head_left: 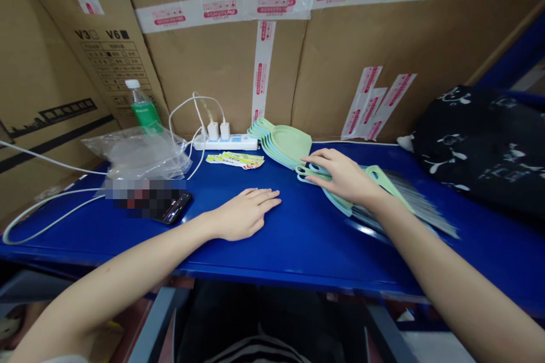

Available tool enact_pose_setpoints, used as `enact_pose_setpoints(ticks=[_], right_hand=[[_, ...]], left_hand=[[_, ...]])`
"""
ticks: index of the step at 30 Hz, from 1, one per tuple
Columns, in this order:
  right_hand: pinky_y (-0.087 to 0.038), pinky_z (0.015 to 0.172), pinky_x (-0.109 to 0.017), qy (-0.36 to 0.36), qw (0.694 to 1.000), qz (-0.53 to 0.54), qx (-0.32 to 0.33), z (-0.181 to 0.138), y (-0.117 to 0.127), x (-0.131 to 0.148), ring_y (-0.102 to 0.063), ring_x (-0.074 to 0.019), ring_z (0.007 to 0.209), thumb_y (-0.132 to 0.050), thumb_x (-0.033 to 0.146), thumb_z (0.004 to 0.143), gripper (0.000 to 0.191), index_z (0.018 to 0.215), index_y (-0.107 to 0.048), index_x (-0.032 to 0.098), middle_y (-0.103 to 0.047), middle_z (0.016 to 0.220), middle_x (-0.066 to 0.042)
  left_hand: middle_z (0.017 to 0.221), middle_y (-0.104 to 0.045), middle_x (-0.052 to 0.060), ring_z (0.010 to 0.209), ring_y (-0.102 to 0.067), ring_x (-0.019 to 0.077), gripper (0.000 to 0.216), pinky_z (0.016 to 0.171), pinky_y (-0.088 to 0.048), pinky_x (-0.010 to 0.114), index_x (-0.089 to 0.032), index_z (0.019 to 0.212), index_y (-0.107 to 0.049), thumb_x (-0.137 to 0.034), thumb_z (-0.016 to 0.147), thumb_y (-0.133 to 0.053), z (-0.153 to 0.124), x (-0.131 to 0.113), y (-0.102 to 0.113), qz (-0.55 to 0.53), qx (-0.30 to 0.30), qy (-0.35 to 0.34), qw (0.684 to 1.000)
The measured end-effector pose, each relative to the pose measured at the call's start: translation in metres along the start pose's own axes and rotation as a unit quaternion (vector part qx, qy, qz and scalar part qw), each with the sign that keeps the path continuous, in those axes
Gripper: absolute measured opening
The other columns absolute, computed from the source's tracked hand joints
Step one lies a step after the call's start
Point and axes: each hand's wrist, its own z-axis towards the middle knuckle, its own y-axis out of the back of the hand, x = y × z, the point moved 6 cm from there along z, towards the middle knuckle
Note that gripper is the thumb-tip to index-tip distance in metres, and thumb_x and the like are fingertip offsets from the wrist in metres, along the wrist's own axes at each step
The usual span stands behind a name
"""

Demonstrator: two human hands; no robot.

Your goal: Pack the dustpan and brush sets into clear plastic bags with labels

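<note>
My left hand [244, 212] lies flat on the blue table [298, 238], palm down, fingers stretched out, holding nothing. My right hand [340, 176] rests on a pile of light green small brushes [383, 181] with grey bristles, its fingers laid over the looped handles near the pile's left end. A stack of light green dustpans [283, 144] sits just behind and to the left of my right hand. Whether the right fingers grip a handle or only touch it is unclear.
A white power strip [225, 140] with two chargers and cables stands at the back by the cardboard boxes. Label stickers [236, 160], a phone [172, 210], clear plastic bags [140, 153] and a green bottle [142, 105] lie left. A black patterned bag [481, 147] sits at right.
</note>
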Motion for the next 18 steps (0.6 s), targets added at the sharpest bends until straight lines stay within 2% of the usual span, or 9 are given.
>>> enact_pose_setpoints(ticks=[5,8,13,15,18], right_hand=[[-0.05,0.069,-0.038,-0.024,0.999,-0.011,0.034,-0.001,-0.005,-0.004,-0.063,-0.0269,0.087,-0.049,0.036,0.087,0.037,0.118,-0.064,0.022,-0.067,0.098,-0.011],[-0.05,0.073,-0.039,-0.012,1.0,-0.003,0.007,-0.001,0.0,-0.001,-0.062,-0.0269,0.089,-0.049,0.035,0.087,0.038,0.12,-0.062,0.021,-0.066,0.1,-0.011],[-0.047,0.075,-0.04,0.041,0.998,0.007,-0.039,0.003,0.01,0.013,-0.058,-0.0262,0.087,-0.047,0.03,0.089,0.025,0.098,-0.069,0.022,-0.066,0.089,-0.011],[-0.046,0.072,-0.039,0.06,0.998,0.015,-0.032,0.004,0.009,0.019,-0.057,-0.0252,0.083,-0.044,0.024,0.089,0.025,0.092,-0.069,0.023,-0.065,0.084,-0.01],[-0.046,0.07,-0.038,0.079,0.997,0.016,0.001,0.004,0.003,0.024,-0.056,-0.0248,0.082,-0.043,0.019,0.088,0.027,0.092,-0.069,0.023,-0.065,0.083,-0.01]], left_hand=[[0.149,-0.036,0.015,0.139,-0.031,0.0241,0.05,0.114,-0.027,0.043,-0.009,0.139,-0.041,-0.014,0.089,-0.037,0.0,0.0,0.0,0.0,-0.004,0.001,1.0],[0.15,-0.036,0.014,0.14,-0.031,0.0238,0.05,0.114,-0.027,0.042,-0.01,0.139,-0.04,-0.015,0.089,-0.037,0.0,0.0,0.0,0.003,-0.003,0.001,1.0],[0.149,-0.036,0.015,0.14,-0.031,0.0241,0.05,0.114,-0.026,0.042,-0.008,0.139,-0.04,-0.014,0.089,-0.037,0.0,-0.001,0.0,0.005,0.002,0.003,1.0],[0.15,-0.036,0.015,0.14,-0.031,0.0239,0.05,0.114,-0.026,0.042,-0.008,0.139,-0.04,-0.014,0.089,-0.037,0.0,-0.001,0.001,0.005,0.001,0.004,1.0],[0.15,-0.035,0.014,0.14,-0.03,0.0231,0.05,0.114,-0.027,0.042,-0.009,0.139,-0.04,-0.014,0.089,-0.037,0.0,-0.001,0.001,0.003,-0.004,0.001,1.0]])
